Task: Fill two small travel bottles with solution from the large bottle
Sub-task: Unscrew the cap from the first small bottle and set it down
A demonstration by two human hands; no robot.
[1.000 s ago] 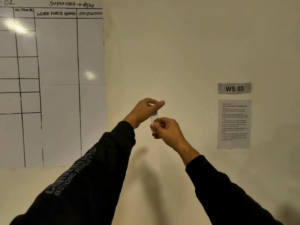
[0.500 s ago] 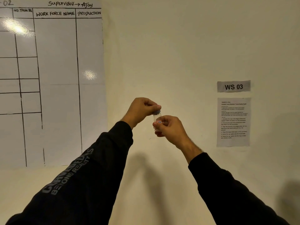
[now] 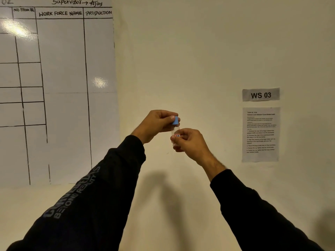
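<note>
Between both raised hands sits one small clear bottle [image 3: 176, 136]: the right hand [image 3: 190, 142] curls round its body, and the left hand [image 3: 156, 122] pinches the blue cap [image 3: 175, 120] on top. Behind stands a cream wall [image 3: 181, 60] with one whiteboard [image 3: 59, 87], one "WS 03" sign [image 3: 261, 95] and one instruction sheet [image 3: 260, 134].

The small travel bottle [image 3: 175, 132] looks like clear, smooth plastic, and its blue cap [image 3: 175, 120] is matt plastic. The whiteboard sheet [image 3: 61, 73] on the far left is glossy and shows bright reflections of light. The wall [image 3: 181, 60] is matt painted. The instruction sheet [image 3: 260, 134] and the WS 03 label [image 3: 260, 94] are matt paper. The sleeves [image 3: 101, 196] are dark matt cloth.
</note>
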